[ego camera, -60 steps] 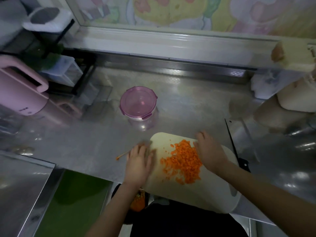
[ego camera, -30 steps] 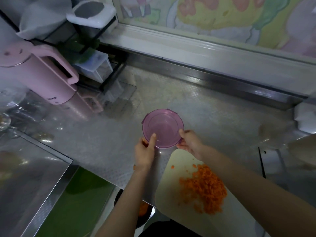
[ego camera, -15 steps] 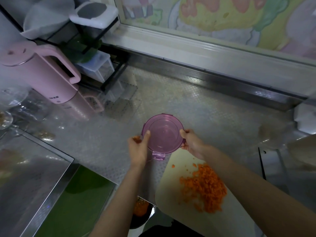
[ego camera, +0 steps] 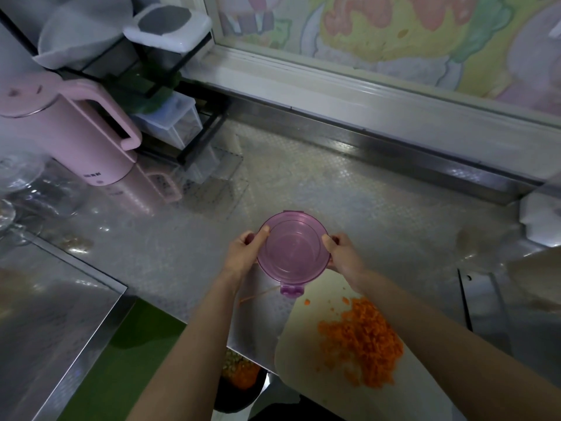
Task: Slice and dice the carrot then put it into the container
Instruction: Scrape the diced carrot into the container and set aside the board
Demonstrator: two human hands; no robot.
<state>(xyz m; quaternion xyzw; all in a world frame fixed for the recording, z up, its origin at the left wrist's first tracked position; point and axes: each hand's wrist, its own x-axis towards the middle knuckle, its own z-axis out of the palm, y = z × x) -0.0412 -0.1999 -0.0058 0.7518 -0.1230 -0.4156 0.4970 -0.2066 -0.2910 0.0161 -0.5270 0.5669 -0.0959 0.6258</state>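
- Both hands have left the cutting board (ego camera: 303,363) and now sit on the container (ego camera: 325,270), which has come in close to the board's 11 o'clock corner. The thumbs have since climbed onto the rim of its lid (ego camera: 293,249).
- The left hand (ego camera: 241,256) takes the lid at 9 o'clock. Its grip pinches the edge, thumb on top and fingers curled down the side.
- The right hand (ego camera: 344,258) mirrors it at 3 o'clock, its grip pinching the same way.
- This opposed hold looks meant to steady the pot and lift the lid off evenly.
- A clasp (ego camera: 291,290) at 6 o'clock hangs flipped outward, seemingly released. Whether the other clasps are free, I cannot tell.
- The lid hides nearly all of the container's body, so I cannot tell whether it rests on the tabletop (ego camera: 334,189) or is raised.
- The diced carrot (ego camera: 361,338) lies heaped on the board at 5 o'clock from the container, apart from it. The dicing looks done, and none can go in while the lid is on.
- Keeping the pot beside the board probably shortens the transfer.
- A stray carrot strip (ego camera: 258,296) lies on the tabletop at 7 o'clock from the lid.
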